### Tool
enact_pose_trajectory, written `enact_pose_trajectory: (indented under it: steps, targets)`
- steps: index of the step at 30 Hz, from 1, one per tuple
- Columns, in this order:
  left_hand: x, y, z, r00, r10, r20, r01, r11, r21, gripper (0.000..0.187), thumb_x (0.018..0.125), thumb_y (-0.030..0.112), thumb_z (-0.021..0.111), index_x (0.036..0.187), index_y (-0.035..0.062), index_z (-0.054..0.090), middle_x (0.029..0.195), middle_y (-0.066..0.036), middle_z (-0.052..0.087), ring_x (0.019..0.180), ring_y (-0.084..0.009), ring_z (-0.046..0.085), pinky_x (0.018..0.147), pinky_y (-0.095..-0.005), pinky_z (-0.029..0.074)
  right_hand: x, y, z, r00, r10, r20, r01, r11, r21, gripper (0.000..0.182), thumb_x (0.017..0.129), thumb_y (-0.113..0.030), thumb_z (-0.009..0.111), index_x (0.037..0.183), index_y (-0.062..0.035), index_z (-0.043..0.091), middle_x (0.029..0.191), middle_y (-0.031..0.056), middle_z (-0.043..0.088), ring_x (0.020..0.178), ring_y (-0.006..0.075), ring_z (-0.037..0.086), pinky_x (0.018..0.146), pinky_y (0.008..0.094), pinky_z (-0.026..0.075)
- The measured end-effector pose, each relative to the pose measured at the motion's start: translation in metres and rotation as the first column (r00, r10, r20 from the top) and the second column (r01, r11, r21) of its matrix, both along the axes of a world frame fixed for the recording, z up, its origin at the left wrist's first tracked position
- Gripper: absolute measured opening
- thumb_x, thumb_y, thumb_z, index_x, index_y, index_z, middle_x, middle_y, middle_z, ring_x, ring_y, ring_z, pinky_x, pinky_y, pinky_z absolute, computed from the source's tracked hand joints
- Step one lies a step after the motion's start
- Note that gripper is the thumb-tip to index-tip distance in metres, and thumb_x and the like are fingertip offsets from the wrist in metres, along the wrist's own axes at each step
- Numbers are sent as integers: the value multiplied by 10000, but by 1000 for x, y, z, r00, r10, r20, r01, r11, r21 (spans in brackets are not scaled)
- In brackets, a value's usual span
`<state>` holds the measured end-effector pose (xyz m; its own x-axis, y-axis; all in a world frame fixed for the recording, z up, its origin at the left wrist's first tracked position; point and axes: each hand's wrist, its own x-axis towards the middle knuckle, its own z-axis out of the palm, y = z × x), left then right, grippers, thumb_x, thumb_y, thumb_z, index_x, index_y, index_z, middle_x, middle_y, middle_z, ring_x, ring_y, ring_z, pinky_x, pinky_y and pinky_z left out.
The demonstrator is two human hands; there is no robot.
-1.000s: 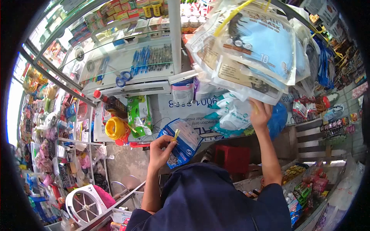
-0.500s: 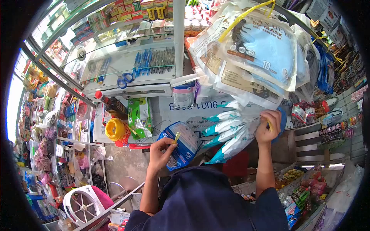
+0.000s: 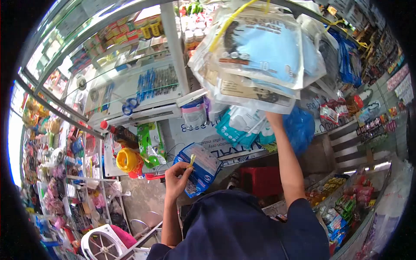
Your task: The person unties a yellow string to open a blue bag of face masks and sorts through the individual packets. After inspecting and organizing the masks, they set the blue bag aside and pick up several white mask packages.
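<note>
My left hand [image 3: 177, 172] is raised in front of my chest, forearm rising almost straight from the elbow, wrist bent slightly toward the shelving. Its fingers are curled together, pinching the yellow strip at the top of a blue-and-white plastic packet of face masks [image 3: 199, 168], which hangs tilted from that grip below the lower edge of the glass display cabinet [image 3: 143, 86]. My right arm is stretched high and nearly straight. I see the forearm and wrist, but the right hand [image 3: 274, 116] itself disappears behind the bundle of clear hanging mask packs with pale blue masks inside [image 3: 260, 56], so I cannot tell how those fingers are set. Just beside that wrist sit teal-and-white plastic packets [image 3: 238, 125] and a blue plastic bag [image 3: 300, 128]. A yellow plastic roll [image 3: 125, 159] hangs well left of the held packet.
</note>
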<state>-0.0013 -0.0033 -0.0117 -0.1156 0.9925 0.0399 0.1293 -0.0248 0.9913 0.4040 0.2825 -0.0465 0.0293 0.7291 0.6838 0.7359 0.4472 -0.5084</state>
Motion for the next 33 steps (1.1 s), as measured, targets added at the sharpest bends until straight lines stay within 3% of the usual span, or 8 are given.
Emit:
enact_pose_trajectory:
  steps: [5, 9, 11, 17, 20, 23, 26, 33]
  targets:
    - [-3, 1, -7, 1000, 13, -25, -13, 1000, -11, 59, 964, 3, 722, 1014, -28, 722, 895, -13, 732, 811, -55, 645, 740, -221, 513, -16, -66, 87, 996, -81, -46, 88, 979, 184, 344, 923, -146, 758, 1212, 17, 666, 1233, 223, 668, 1150, 443, 615, 1009, 475, 492]
    - [-3, -2, -8, 999, 36, 25, -35, 999, -15, 45, 971, -13, 704, 1008, -33, 720, 922, -29, 738, 840, -70, 660, 766, -230, 522, 55, -134, 61, 941, -293, -171, 211, 900, -382, 247, 994, -220, 703, 934, 19, 702, 779, 85, 710, 759, 213, 700, 735, 350, 528]
    - [0, 0, -3, 998, 41, 44, -39, 998, -43, 37, 983, -3, 698, 1003, -30, 714, 920, -13, 722, 824, -69, 640, 751, -222, 495, 88, -154, 35, 905, -262, -334, 70, 869, -491, 322, 1040, -271, 649, 938, 29, 706, 801, 88, 734, 750, 112, 663, 683, 320, 495]
    - [3, 13, -3, 999, 12, 49, -9, 998, -57, 36, 980, -8, 703, 1009, -27, 713, 937, -24, 733, 849, -80, 659, 783, -230, 510, 151, -152, -10, 921, -302, 246, 384, 598, -704, 235, 1007, -150, 586, 1113, -51, 771, 1065, 203, 764, 1033, 431, 703, 880, 495, 552]
    - [5, 17, 0, 999, -5, 42, 9, 996, -88, 41, 971, -19, 705, 1009, -29, 716, 950, -43, 748, 884, -102, 693, 830, -246, 543, 150, -138, 5, 914, -308, 264, 405, 673, -619, 223, 979, -123, 597, 1075, -62, 788, 1180, 215, 737, 1113, 421, 681, 937, 518, 540]
    - [7, 20, 1, 1000, -10, 9, 11, 998, -55, 52, 968, -22, 703, 1015, -36, 718, 956, -51, 752, 888, -110, 704, 835, -257, 553, 169, -123, -18, 931, -114, 348, 358, 482, -800, 212, 920, -118, 647, 1060, -54, 793, 1207, 231, 715, 1127, 439, 662, 957, 513, 537]
    - [14, 21, 8, 1000, 7, 12, -6, 999, -47, 53, 969, 20, 719, 994, -27, 727, 912, -12, 724, 838, -75, 640, 782, -234, 503, 167, -129, -49, 838, -334, 431, 516, 742, -428, 226, 852, -80, 664, 1030, -24, 791, 1119, 238, 718, 1048, 462, 674, 950, 506, 546]
    - [12, 22, 5, 1000, 17, 10, -16, 998, -60, 59, 975, -1, 717, 1022, -36, 725, 936, -32, 750, 861, -90, 688, 813, -239, 540, 164, -126, -73, 837, -228, 497, 487, 725, -487, 494, 771, -92, 702, 1257, -9, 673, 1364, 268, 583, 1281, 464, 543, 1033, 509, 509]
